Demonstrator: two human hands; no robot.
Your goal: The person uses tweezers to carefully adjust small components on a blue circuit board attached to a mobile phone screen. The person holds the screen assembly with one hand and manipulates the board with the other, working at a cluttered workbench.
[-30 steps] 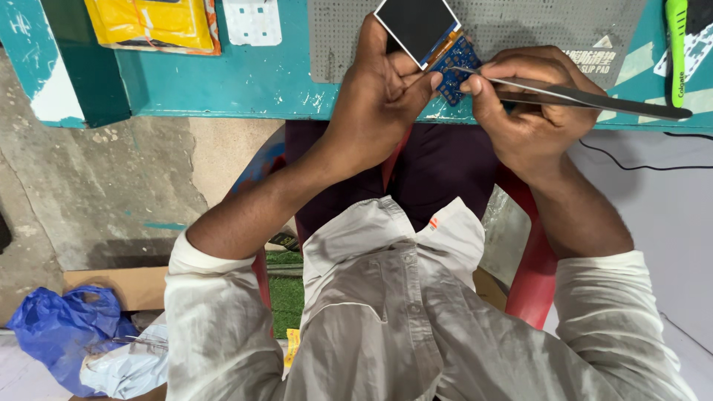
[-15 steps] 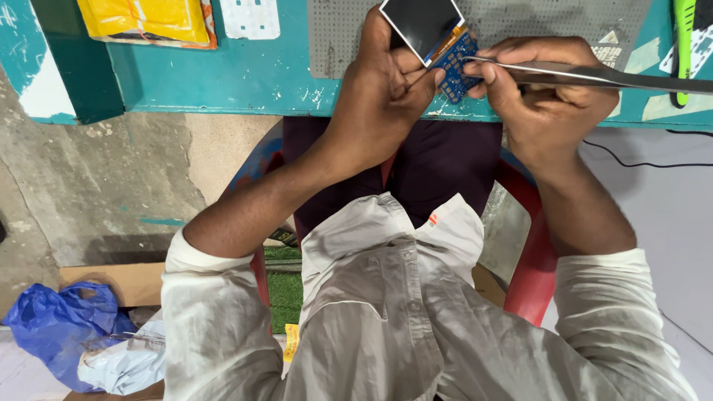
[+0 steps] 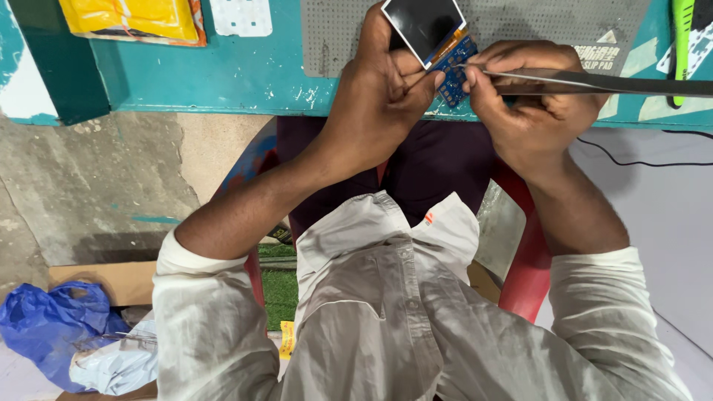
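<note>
My left hand (image 3: 382,96) grips a small blue circuit board (image 3: 454,67) with a dark, white-framed display screen (image 3: 425,26) attached, held over the near edge of the teal table (image 3: 238,74). My right hand (image 3: 531,96) holds long metal tweezers (image 3: 594,82), whose tip touches the upper edge of the blue board. The tweezers' handle reaches off to the right. Both hands hover over a grey perforated mat (image 3: 520,22).
A yellow packet (image 3: 134,18) and a white keypad sheet (image 3: 241,15) lie at the table's far left. A green tool (image 3: 679,44) sits at the right edge. A black cable (image 3: 639,160) runs right. A red chair (image 3: 531,267), blue plastic bag (image 3: 52,327) and cardboard (image 3: 111,282) are below.
The view has shifted slightly; the tweezers' tip has stayed on the board, and both hands keep their grip with small adjustments.
</note>
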